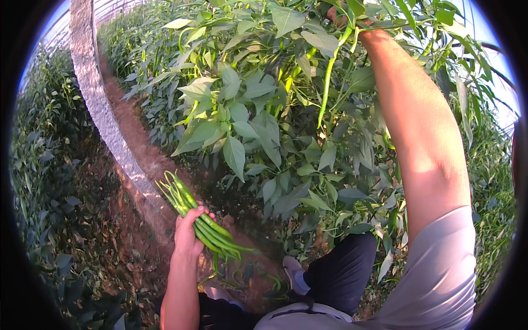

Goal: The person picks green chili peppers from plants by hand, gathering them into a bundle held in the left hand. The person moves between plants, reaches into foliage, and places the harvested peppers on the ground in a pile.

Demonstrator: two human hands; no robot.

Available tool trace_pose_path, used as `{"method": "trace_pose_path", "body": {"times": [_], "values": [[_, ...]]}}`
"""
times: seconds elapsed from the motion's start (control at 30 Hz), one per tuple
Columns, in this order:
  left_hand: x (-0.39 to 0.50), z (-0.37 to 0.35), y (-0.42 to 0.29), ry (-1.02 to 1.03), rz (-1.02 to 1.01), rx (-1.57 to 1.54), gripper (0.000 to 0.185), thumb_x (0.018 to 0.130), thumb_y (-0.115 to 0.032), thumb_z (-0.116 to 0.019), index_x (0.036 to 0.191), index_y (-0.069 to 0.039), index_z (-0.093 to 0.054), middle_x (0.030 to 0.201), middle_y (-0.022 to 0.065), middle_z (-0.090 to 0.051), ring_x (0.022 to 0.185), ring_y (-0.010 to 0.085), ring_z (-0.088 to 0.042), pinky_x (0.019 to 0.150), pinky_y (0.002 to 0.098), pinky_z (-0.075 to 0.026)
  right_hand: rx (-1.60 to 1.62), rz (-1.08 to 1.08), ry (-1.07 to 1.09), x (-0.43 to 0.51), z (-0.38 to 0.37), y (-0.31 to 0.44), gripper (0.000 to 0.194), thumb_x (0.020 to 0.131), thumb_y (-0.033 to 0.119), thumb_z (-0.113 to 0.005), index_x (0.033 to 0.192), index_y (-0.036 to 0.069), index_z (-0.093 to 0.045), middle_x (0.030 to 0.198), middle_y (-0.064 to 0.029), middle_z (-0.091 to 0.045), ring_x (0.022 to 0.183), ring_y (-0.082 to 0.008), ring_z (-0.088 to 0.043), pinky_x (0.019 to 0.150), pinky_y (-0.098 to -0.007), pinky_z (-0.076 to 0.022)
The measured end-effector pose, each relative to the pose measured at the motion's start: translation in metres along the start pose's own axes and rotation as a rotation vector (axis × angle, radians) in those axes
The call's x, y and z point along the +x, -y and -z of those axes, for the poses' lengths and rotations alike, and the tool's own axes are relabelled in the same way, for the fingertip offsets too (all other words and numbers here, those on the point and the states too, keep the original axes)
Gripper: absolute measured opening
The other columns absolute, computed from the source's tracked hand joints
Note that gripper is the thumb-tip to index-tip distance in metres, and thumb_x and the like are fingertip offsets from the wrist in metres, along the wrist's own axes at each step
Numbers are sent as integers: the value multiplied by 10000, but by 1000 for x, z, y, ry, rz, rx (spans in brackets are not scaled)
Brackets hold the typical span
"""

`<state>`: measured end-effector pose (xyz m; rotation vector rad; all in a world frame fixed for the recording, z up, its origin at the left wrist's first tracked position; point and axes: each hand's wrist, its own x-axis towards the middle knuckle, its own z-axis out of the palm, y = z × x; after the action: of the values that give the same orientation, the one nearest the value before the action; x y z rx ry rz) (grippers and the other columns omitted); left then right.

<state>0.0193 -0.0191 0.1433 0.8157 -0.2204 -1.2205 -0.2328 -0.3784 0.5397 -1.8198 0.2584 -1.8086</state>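
A bunch of long green chili peppers (212, 233) is in my left hand (190, 231), the fingers wrapped around its middle, with the stems towards the upper left and the tips towards the lower right. My right arm stretches up into the pepper plant (255, 107). At the top of the view my right hand (340, 16) is among the leaves, mostly hidden by them, so its fingers and anything in them cannot be made out. Just below and left of it hangs a long light-green pepper (326, 88). More peppers (288, 84) hang deeper in the foliage.
A pale, rough post (99, 99) rises at the left, bent by the lens. Beside it runs a bare soil path (140, 144), with another plant row (45, 165) further left. Several peppers (235, 278) are low down near my shoes (293, 268). Greenhouse framing (497, 74) shows at the upper right.
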Motion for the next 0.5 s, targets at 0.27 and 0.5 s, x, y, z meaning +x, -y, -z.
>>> {"method": "trace_pose_path", "body": {"times": [0.27, 0.5], "values": [[0, -1, 1, 12, -13, 24, 279, 894, -120, -707, 1135, -53, -582, 893, 75, -643, 838, 233, -663, 782, 408, -580, -94, 7, -96, -17, 20, 23, 281, 993, 244, -586, 1166, 28, -530, 1095, -114, -610, 985, -231, -608, 881, -387, -478], [1, 0, 1, 5, -7, 30, 288, 891, -102, -718, 1140, -55, -581, 898, 73, -645, 825, 229, -663, 774, 407, -582, -276, -23, 173, -18, 9, 44, 309, 1004, 231, -561, 1219, 14, -509, 1156, -124, -594, 1039, -238, -598, 929, -398, -467]]}}
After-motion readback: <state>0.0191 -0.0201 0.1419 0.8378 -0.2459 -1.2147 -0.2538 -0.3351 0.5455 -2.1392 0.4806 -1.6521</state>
